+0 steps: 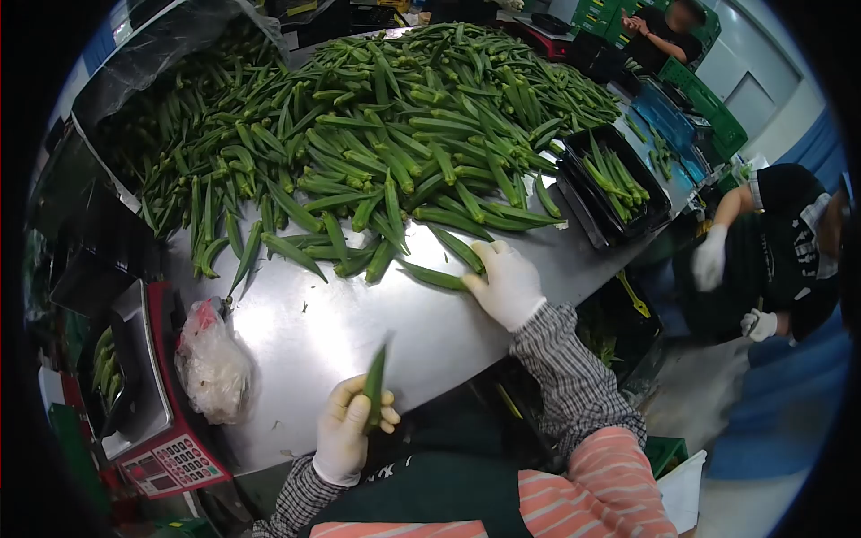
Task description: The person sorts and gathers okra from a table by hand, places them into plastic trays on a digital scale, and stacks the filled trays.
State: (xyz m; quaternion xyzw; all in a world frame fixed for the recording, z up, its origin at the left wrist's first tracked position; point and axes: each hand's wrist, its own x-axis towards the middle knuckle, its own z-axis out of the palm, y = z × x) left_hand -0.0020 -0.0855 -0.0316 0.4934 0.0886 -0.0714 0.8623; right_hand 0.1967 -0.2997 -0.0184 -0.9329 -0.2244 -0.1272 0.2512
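A large pile of green okra [386, 134] covers the back of the steel table [314, 332]. My left hand [352, 429], in a whitish glove, holds one okra pod [376, 386] upright between thumb and fingers near the front edge. At the pile's front edge my gloved right hand [504, 285] has thumb and fingertips at the stem ends of two loose pods, one of them lying to its left [432, 275]. Whether the fingers grip these pods is hard to tell. Right of the pile, a black tray [659, 202] holds several pods.
On the left stand a red scale [175, 464], a black tray of okra [106, 372] and a crumpled plastic bag [213, 363]. A co-worker [780, 251] with white gloves stands at the right, another person [668, 36] at the back right. Green crates [704, 108] are behind.
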